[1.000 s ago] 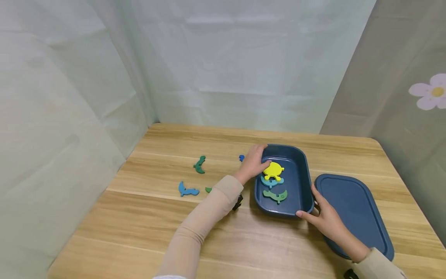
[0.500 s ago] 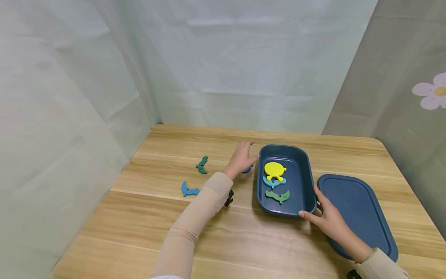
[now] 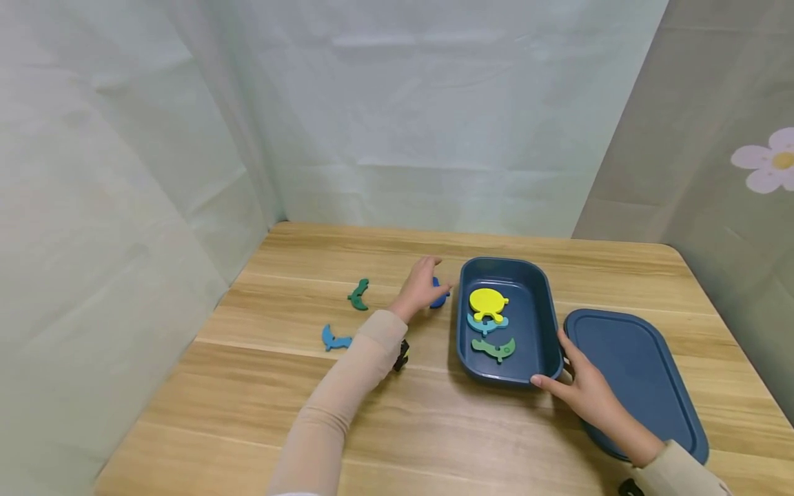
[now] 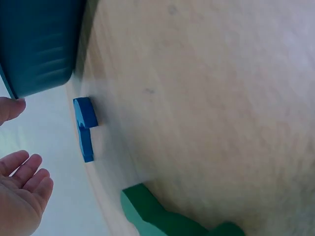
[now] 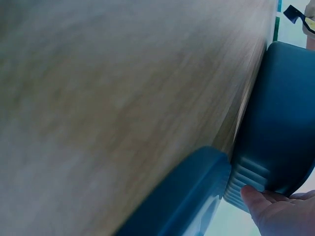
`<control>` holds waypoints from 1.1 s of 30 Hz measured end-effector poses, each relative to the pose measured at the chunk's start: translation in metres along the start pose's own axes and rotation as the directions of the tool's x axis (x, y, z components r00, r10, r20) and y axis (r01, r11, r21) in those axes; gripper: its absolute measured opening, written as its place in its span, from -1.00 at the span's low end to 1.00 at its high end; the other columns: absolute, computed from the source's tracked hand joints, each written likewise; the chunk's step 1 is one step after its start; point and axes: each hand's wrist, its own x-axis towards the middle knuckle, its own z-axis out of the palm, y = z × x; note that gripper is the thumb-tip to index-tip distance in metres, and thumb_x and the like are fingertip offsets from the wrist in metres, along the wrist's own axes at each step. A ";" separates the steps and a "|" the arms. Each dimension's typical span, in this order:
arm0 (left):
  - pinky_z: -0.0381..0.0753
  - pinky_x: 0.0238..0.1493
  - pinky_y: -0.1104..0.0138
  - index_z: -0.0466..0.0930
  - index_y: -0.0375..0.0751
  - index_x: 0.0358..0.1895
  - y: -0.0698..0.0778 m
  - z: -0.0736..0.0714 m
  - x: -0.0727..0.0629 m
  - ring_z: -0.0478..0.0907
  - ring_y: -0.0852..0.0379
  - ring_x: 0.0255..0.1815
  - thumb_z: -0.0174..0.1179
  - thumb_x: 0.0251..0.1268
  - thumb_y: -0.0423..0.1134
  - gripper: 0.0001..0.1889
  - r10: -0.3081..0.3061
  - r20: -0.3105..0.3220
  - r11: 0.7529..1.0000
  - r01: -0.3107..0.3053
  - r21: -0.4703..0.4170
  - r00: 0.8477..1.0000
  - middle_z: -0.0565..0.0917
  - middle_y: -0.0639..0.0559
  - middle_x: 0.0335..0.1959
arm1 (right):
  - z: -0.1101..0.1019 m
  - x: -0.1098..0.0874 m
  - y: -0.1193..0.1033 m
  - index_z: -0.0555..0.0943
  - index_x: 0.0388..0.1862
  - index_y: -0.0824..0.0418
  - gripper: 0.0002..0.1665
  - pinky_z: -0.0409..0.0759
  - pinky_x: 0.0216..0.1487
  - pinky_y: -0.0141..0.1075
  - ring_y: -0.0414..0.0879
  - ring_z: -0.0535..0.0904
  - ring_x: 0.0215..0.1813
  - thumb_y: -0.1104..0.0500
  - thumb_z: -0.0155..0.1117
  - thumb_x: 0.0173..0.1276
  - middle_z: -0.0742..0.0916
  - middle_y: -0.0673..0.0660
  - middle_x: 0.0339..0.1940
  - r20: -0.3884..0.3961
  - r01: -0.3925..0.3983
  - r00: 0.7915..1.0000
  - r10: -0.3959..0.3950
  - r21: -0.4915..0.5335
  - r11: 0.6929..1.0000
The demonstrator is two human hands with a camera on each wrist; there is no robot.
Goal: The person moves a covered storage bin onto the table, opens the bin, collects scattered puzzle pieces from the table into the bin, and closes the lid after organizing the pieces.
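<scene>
My left hand (image 3: 417, 293) reaches over a blue animal-shaped piece (image 3: 439, 303), fingers and thumb spread, just left of the dark blue storage box (image 3: 527, 324). The left wrist view shows the fingers (image 4: 37, 177) apart from that piece, which lies on the table. With my right hand (image 3: 579, 393) I hold the box at its near right corner, thumb on the front and fingers along the side. Inside the box, a yellow turtle-like piece (image 3: 486, 302) overlaps a light blue piece (image 3: 493, 326), and a green piece (image 3: 496, 350) lies nearer.
To the right of the box lies its dark blue lid (image 3: 639, 386) on the wooden table (image 3: 260, 406). A dark green piece (image 3: 358, 295) and another light blue piece (image 3: 333, 339) lie at the left. Pale cloth (image 3: 428, 124) hangs behind the table.
My left hand has moved left, from the box's far left edge by the yellow piece to above the blue piece outside. My right hand keeps its hold on the box corner.
</scene>
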 end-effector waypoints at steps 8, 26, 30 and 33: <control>0.30 0.35 0.14 0.15 -0.40 0.38 -0.009 -0.001 -0.004 0.24 -0.13 0.34 0.35 0.13 -0.10 -0.17 -0.059 0.088 0.998 0.059 0.011 0.994 0.30 -0.26 0.33 | 0.000 0.000 -0.001 -0.12 0.48 0.47 0.21 0.40 0.15 0.20 0.50 0.27 0.29 0.00 0.42 0.16 0.15 0.57 0.42 -0.003 0.005 1.000 -0.005 0.000 1.000; 0.14 0.45 0.17 -0.03 -0.33 0.47 -0.031 0.002 -0.009 0.05 -0.09 0.49 0.53 -0.17 -0.04 0.15 -0.054 0.265 0.998 0.048 0.027 0.963 0.13 -0.23 0.46 | 0.001 -0.004 -0.001 -0.11 0.49 0.46 0.21 0.42 0.14 0.19 0.48 0.31 0.27 0.01 0.43 0.15 0.16 0.56 0.42 -0.005 0.005 1.000 -0.005 0.005 1.000; 0.13 0.45 0.17 -0.05 -0.35 0.47 -0.033 0.003 -0.007 0.04 -0.10 0.50 0.51 -0.12 -0.08 0.13 -0.046 0.294 0.999 0.039 0.030 0.955 0.12 -0.26 0.47 | 0.002 -0.004 -0.001 -0.10 0.49 0.45 0.20 0.41 0.14 0.18 0.48 0.29 0.29 0.01 0.43 0.15 0.16 0.55 0.43 -0.011 0.008 1.000 -0.008 0.007 1.000; 0.12 0.45 0.18 -0.04 -0.35 0.47 -0.033 0.003 -0.006 0.04 -0.09 0.50 0.51 -0.11 -0.10 0.11 -0.050 0.301 0.999 0.042 0.035 0.952 0.12 -0.25 0.47 | 0.002 -0.004 -0.001 -0.10 0.49 0.45 0.20 0.41 0.15 0.18 0.48 0.29 0.29 0.02 0.43 0.15 0.16 0.55 0.43 -0.014 0.009 1.000 -0.009 0.006 1.000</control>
